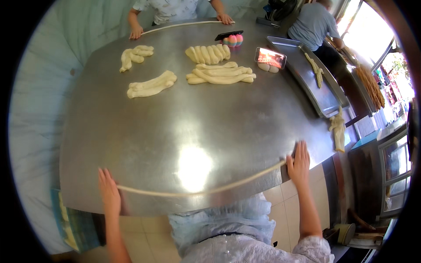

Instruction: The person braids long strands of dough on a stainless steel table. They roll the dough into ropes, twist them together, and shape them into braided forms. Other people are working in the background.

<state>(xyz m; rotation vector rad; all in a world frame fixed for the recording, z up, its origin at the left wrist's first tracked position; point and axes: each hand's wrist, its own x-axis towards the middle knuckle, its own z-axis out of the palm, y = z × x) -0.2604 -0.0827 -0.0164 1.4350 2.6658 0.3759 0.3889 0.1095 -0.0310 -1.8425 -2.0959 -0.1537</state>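
A long thin rope of dough (219, 190) lies along the near edge of the steel table, bowed toward me in the wide view. My left hand (109, 193) rests at its left end, fingers stretched out and flat. At the right end, my right hand (299, 165) also lies flat with straight fingers, its palm side over the tip of the rope. Neither hand is wrapped round the dough. The parts of the rope under my palms are hidden.
Several piles of dough strips (221, 73) lie across the table. Opposite, a person's hands (225, 18) press another dough rope (184, 24). Two phones, one with a lit screen (271, 57), stand near a metal tray (302, 74) holding a twisted dough piece (314, 70). Limp dough (338, 131) hangs nearby.
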